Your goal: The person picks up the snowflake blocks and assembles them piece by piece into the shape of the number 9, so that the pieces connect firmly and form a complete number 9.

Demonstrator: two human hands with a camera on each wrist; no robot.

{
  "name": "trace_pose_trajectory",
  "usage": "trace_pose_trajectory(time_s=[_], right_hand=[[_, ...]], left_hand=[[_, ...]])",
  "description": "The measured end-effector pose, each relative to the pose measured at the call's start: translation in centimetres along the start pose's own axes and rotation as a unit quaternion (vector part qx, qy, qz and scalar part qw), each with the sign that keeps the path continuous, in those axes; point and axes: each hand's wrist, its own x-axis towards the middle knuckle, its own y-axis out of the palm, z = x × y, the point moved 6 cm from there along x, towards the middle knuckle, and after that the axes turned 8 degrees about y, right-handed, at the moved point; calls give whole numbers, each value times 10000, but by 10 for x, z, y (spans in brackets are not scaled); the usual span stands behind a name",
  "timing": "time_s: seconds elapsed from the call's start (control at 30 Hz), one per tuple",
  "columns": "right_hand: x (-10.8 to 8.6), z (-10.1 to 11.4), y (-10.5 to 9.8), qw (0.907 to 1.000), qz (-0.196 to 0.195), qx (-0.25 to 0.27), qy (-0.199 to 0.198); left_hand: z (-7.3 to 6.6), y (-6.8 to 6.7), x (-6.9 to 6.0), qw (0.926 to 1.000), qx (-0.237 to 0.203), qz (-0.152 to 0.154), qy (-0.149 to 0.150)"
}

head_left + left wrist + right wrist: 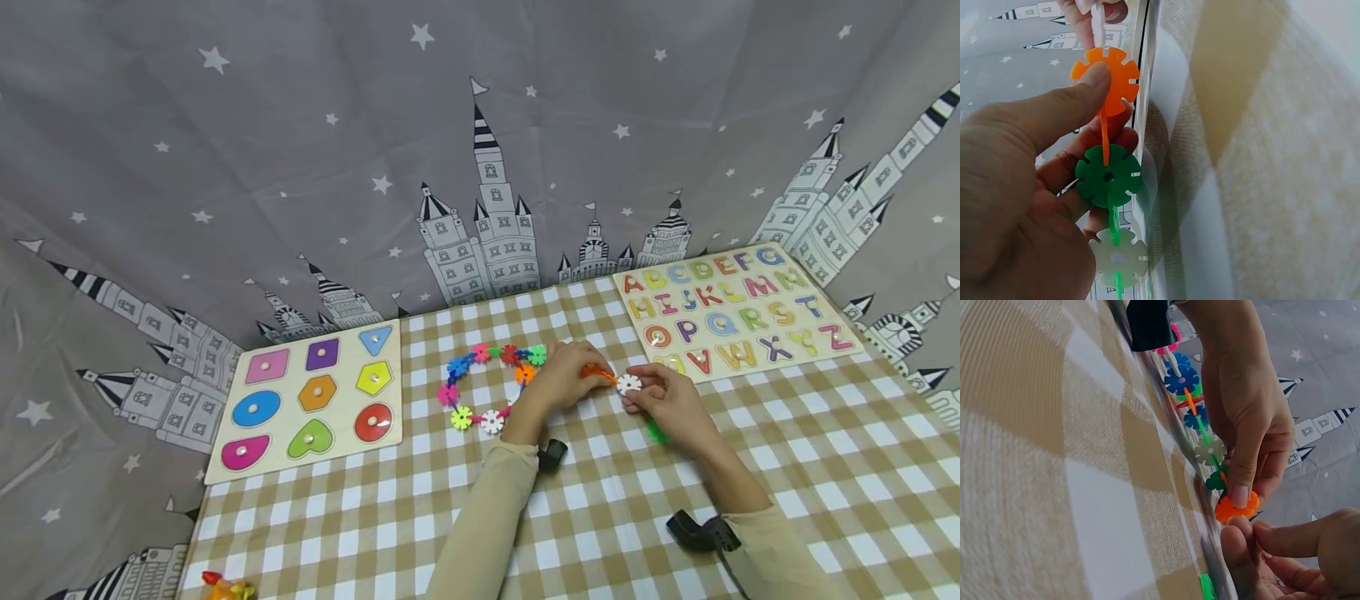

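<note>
My left hand point(564, 377) pinches an orange notched disc point(1121, 81) between thumb and fingers. That disc ends a chain of interlocking flower-shaped discs; a green disc point(1092, 167) and a pale white disc point(1105, 253) hang along it beside my fingers. My right hand point(670, 403) pinches a white disc point(628, 384) edge-on against the orange one. Whether the two are slotted together I cannot tell. The rest of the chain point(461, 418) curves in a multicoloured loop on the cloth, partly hidden by my left hand. A loose green piece point(657, 432) lies below my right hand.
A wooden shape puzzle board point(345, 437) lies at left, an alphabet board point(836, 354) at right. An orange and red toy point(228, 590) sits at the lower left edge. Behind the checked tablecloth point(600, 533) hangs a grey castle-print curtain point(300, 150).
</note>
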Motion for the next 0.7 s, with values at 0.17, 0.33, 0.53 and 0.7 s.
trace_pose_trajectory(time_s=[0.17, 0.33, 0.53, 0.7], right_hand=[[2, -4, 1, 9997, 80, 230, 44], [3, -6, 3, 9992, 70, 383, -71], [5, -9, 6, 9979, -80, 642, -79], [5, -10, 8, 9961, -320, 821, -63]], left_hand=[[2, -1, -1, 9998, -191, -65, -25], [2, 0, -1, 9997, -247, -48, -46], [2, -1, -1, 9996, -234, -122, 59], [1, -4, -2, 9974, -488, -398, 347]])
